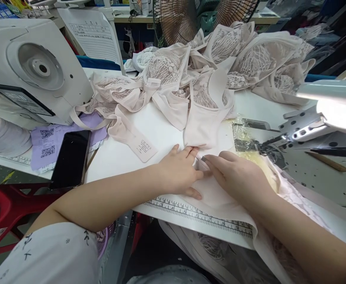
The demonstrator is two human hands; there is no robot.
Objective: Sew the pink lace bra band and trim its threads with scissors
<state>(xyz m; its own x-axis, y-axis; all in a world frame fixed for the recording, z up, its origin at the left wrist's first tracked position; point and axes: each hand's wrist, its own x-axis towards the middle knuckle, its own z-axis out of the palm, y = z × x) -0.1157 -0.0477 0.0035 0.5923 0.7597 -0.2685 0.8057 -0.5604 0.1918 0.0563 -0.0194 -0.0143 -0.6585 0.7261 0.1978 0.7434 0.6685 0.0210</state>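
My left hand lies on pale pink fabric at the table's front edge, its fingers spread. Close beside it, my right hand is closed in a pinch around a small grey tool tip; the rest of that tool is hidden in the fingers. The fabric runs under both hands and hangs over the edge, joined to a lace part at the right. Just beyond my fingertips is the wing of a pale pink lace bra. A bra band with a printed label lies to the left.
A lit sewing machine stands at the right, with a pile of lace bras behind. At the left are a white machine, a phone, purple paper and a thread cone. A printed ruler edges the table.
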